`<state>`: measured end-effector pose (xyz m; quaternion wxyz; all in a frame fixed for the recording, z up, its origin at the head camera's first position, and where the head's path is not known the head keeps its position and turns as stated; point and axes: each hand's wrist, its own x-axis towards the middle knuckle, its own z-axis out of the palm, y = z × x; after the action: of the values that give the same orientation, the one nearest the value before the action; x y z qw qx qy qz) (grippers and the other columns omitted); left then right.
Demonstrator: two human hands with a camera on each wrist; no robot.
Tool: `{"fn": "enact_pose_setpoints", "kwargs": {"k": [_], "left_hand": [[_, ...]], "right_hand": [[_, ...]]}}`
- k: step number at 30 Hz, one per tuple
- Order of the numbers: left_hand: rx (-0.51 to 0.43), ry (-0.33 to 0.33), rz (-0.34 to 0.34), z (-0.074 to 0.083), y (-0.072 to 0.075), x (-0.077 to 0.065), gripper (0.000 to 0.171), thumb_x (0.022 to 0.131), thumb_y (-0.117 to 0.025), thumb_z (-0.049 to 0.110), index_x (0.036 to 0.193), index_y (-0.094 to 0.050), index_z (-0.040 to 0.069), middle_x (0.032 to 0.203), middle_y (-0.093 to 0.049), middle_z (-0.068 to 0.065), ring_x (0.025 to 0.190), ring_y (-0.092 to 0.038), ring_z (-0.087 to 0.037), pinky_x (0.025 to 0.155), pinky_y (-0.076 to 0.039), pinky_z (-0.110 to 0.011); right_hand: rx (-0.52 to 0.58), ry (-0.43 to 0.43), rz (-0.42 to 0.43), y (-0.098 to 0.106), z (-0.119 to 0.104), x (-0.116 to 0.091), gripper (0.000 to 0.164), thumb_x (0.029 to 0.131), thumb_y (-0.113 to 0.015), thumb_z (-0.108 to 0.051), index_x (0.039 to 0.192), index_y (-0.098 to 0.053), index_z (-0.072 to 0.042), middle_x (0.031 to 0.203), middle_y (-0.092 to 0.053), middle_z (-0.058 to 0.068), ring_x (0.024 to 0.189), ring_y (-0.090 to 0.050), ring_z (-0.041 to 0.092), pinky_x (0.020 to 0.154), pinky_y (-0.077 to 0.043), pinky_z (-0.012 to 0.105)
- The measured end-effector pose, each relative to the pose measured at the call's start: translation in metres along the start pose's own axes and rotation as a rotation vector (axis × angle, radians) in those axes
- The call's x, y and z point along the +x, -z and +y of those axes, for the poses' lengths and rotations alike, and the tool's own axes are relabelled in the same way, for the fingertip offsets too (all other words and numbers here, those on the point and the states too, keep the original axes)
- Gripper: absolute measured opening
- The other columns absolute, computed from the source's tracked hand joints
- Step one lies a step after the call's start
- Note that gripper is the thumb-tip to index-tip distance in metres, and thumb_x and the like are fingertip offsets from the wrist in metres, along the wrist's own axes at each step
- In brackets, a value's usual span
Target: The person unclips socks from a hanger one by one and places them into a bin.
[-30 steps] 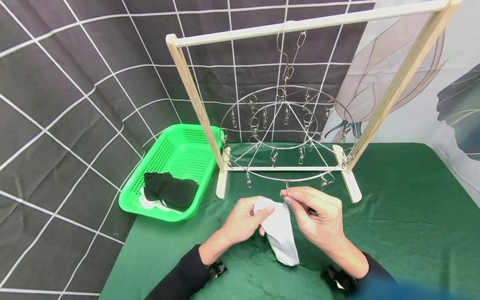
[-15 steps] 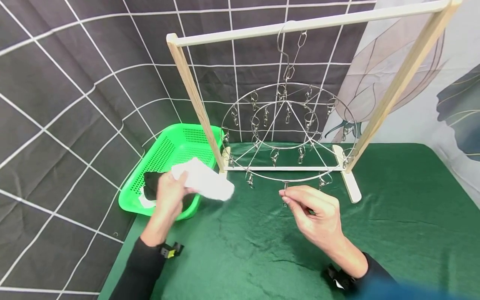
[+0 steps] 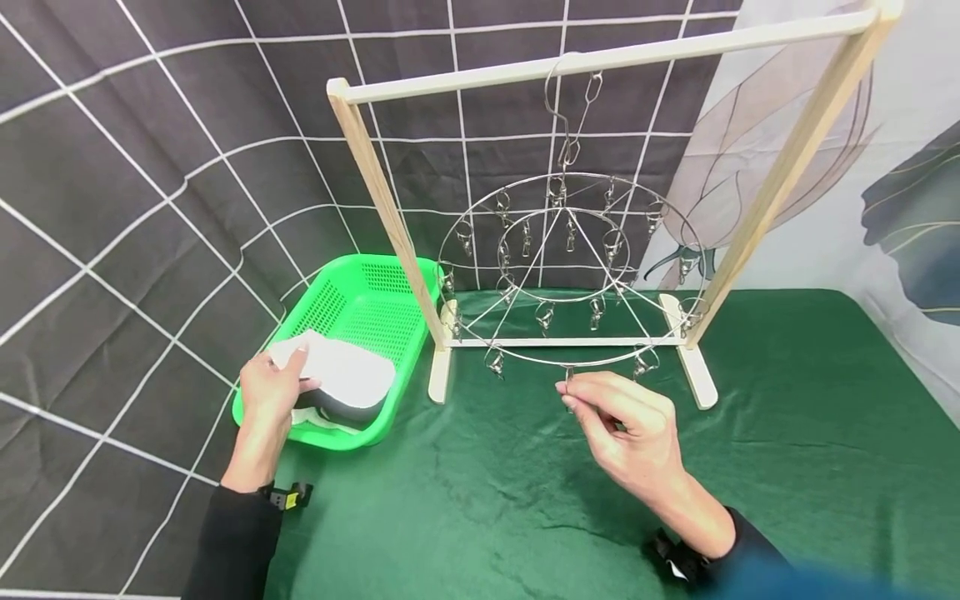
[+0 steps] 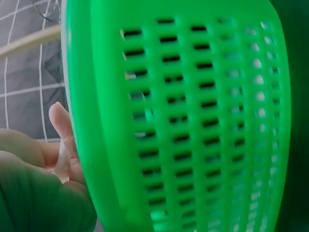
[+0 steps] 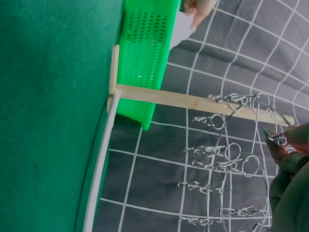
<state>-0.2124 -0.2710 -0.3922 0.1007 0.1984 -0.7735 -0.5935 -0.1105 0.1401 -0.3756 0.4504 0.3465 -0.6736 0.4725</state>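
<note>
My left hand grips a white sock at one end, thumb on top, and holds it over the near end of the green basket. Beneath it lies a black cloth, partly covered, with some white cloth under that. In the left wrist view the basket wall hides most of the sock. My right hand pinches a small metal clip at the front of a round wire clip hanger. The other clips in view hang without cloth.
A wooden stand with a white crossbar carries the hanger by its hook. The stand's left post rises beside the basket. A green cloth covers the table. Grid-patterned fabric hangs behind and to the left.
My left hand has carried the white sock from beside the front clip leftward to over the basket. The right hand stays at the same clip.
</note>
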Motion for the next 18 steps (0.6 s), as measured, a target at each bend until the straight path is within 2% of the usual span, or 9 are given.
{"fn": "enact_pose_setpoints", "kwargs": {"k": [3,5,7,9,11,13,15,18], "left_hand": [[0.128,-0.053,0.033,-0.001,0.005,0.001,0.047,0.092,-0.061,0.029,0.132,-0.053,0.006,0.072,-0.066,-0.002,0.049,-0.067,-0.012,0.043,-0.053,-0.015],[0.24,-0.117,0.072,-0.001,0.007,0.0,0.05,0.092,-0.059,0.032,0.137,-0.05,0.011,0.081,-0.072,-0.006,0.051,-0.068,-0.012,0.043,-0.05,-0.014],[0.337,-0.22,0.153,-0.002,0.009,-0.001,0.047,0.092,-0.059,0.032,0.135,-0.053,0.013,0.092,-0.074,-0.011,0.057,-0.07,-0.013,0.044,-0.049,-0.013],[0.409,-0.349,0.278,-0.001,0.01,-0.004,0.042,0.091,-0.06,0.03,0.129,-0.059,0.012,0.099,-0.075,-0.012,0.066,-0.072,-0.016,0.053,-0.053,-0.019],[0.444,-0.481,0.399,0.002,0.01,-0.009,0.034,0.09,-0.06,0.025,0.119,-0.065,0.008,0.098,-0.075,-0.013,0.074,-0.072,-0.023,0.066,-0.056,-0.029],[0.447,-0.59,0.47,0.008,0.006,-0.018,0.027,0.088,-0.061,0.021,0.109,-0.069,0.006,0.092,-0.076,-0.013,0.076,-0.071,-0.027,0.073,-0.053,-0.041],[0.439,-0.674,0.464,0.013,-0.002,-0.032,0.021,0.087,-0.061,0.018,0.1,-0.071,0.004,0.084,-0.076,-0.013,0.07,-0.07,-0.027,0.07,-0.053,-0.045],[0.443,-0.753,0.339,0.019,-0.022,-0.064,0.013,0.086,-0.063,0.015,0.09,-0.071,0.006,0.076,-0.074,-0.011,0.061,-0.067,-0.021,0.058,-0.055,-0.042]], "right_hand": [[-0.032,0.0,-0.015,0.001,-0.001,0.001,0.024,0.065,-0.074,0.017,0.084,-0.074,0.003,0.075,-0.07,0.016,0.051,-0.046,0.009,0.04,-0.031,0.014],[-0.058,-0.004,-0.039,0.002,-0.001,0.002,0.022,0.066,-0.075,0.014,0.085,-0.074,0.004,0.076,-0.07,0.015,0.048,-0.042,0.006,0.039,-0.031,0.015],[-0.092,-0.009,-0.065,0.003,-0.001,0.002,0.022,0.068,-0.076,0.01,0.088,-0.073,0.002,0.076,-0.07,0.012,0.046,-0.04,0.005,0.039,-0.031,0.015],[-0.128,-0.02,-0.087,0.004,0.0,0.001,0.023,0.069,-0.077,0.006,0.091,-0.073,0.001,0.076,-0.07,0.01,0.044,-0.038,0.003,0.039,-0.031,0.015],[-0.158,-0.04,-0.098,0.006,0.003,-0.002,0.025,0.07,-0.077,0.004,0.093,-0.072,0.0,0.075,-0.07,0.007,0.044,-0.038,0.002,0.039,-0.03,0.014],[-0.181,-0.062,-0.1,0.007,0.005,-0.005,0.026,0.07,-0.077,0.003,0.094,-0.071,0.001,0.075,-0.07,0.006,0.044,-0.038,0.002,0.04,-0.03,0.014],[-0.2,-0.084,-0.104,0.01,0.008,-0.008,0.027,0.069,-0.078,0.002,0.095,-0.07,0.002,0.077,-0.07,0.006,0.044,-0.039,0.002,0.04,-0.03,0.014],[-0.222,-0.106,-0.118,0.013,0.011,-0.011,0.031,0.069,-0.077,0.002,0.098,-0.068,0.003,0.08,-0.07,0.007,0.044,-0.039,0.003,0.039,-0.03,0.015]]}}
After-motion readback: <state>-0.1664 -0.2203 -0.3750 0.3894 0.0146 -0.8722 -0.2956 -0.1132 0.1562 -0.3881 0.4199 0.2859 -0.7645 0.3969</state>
